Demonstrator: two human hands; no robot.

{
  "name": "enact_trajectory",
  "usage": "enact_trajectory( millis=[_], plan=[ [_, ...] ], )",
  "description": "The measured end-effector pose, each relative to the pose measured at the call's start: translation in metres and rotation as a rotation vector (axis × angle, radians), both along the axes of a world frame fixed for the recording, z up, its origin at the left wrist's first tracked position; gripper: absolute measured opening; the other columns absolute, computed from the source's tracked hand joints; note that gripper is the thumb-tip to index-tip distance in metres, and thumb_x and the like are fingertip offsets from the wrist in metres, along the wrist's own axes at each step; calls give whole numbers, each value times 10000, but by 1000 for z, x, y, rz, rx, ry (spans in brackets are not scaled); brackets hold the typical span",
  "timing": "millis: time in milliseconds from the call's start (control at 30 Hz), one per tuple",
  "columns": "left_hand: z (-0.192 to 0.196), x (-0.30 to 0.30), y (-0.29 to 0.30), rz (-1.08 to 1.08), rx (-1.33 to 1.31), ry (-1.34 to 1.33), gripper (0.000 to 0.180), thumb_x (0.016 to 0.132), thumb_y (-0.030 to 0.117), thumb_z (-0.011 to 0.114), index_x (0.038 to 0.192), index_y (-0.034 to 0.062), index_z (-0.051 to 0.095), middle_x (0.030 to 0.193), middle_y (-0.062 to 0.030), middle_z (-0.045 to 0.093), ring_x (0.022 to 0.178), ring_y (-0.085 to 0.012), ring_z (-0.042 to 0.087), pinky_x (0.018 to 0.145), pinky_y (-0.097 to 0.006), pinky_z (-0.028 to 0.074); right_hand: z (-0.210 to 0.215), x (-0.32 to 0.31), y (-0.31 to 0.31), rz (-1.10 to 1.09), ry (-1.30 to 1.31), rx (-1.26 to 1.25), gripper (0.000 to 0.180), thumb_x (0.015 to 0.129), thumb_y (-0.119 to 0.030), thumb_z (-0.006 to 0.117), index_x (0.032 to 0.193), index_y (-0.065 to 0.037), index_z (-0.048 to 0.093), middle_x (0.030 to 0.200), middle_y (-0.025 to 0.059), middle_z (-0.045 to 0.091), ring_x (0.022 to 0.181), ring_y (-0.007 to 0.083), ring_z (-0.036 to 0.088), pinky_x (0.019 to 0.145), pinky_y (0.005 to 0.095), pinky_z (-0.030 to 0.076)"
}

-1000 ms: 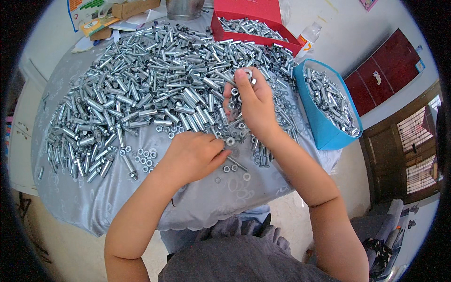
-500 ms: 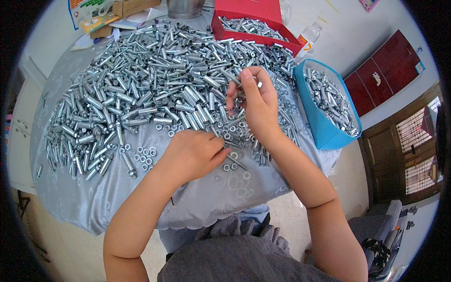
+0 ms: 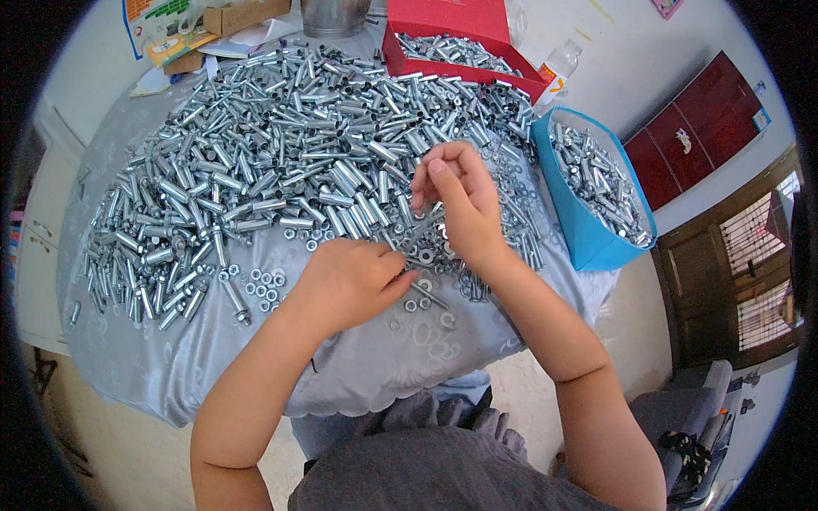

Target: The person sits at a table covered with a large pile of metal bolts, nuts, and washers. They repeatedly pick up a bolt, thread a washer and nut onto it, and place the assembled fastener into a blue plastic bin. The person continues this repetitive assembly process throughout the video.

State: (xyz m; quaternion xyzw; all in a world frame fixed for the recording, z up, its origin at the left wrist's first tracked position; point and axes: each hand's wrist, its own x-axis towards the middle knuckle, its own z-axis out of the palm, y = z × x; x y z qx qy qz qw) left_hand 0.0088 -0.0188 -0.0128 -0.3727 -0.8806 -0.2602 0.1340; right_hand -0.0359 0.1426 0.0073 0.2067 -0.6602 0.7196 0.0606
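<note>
My left hand [image 3: 349,277] rests low over the near edge of the metal pile, back upward, fingers curled under. Whatever it may grip is hidden beneath it. Beside its thumb lie a bolt [image 3: 430,295] and a few flat washers [image 3: 447,320]. To the right, my right hand [image 3: 469,209] hovers over the pile with curled fingers and the thumb bent towards them. Shiny small metal parts show at its palm side, but I cannot tell if they are held or lie behind. Under and around both hands spreads a heap of silvery metal sleeves [image 3: 345,175], bolts and nuts.
Loose nuts [image 3: 266,279] lie left of my left hand. A blue fabric bin [image 3: 588,243] full of metal parts stands at the right. Farther back are a red box [image 3: 443,21] holding more parts, a plastic bottle [image 3: 562,61], a metal bucket [image 3: 334,19] and cardboard [image 3: 243,14].
The metal sleeve at my right fingertips and the nut by that hand no longer show there. My right hand has lowered slightly and its fingers curl more. My left hand has barely moved.
</note>
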Motion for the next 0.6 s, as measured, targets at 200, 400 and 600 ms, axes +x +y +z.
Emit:
enact_trajectory(
  millis=[200,400,600],
  plan=[
    [2,0,1,10,-8,-6,307,756,279,599,559,65,501,548,-92,513,516,-271,547,476,-384,428,-3,-3,2,-32,-45,-12,104,896,-112,438,930,-16,459,777,47,553,693,100,534,641,229,440],
    [6,1,1,36,17,10,297,742,270,618,560,70,492,546,-76,505,510,-259,542,470,-375,423,-7,-10,-1,-103,145,153,99,860,-70,476,914,4,515,865,69,574,864,131,545,797,265,412],
    [15,1,5,10,74,88,265,719,245,642,576,80,492,556,-40,481,484,-226,511,437,-340,405,-6,-10,1,-252,286,284,122,847,-37,485,951,0,538,952,66,567,939,139,515,870,275,374]
  ],
)
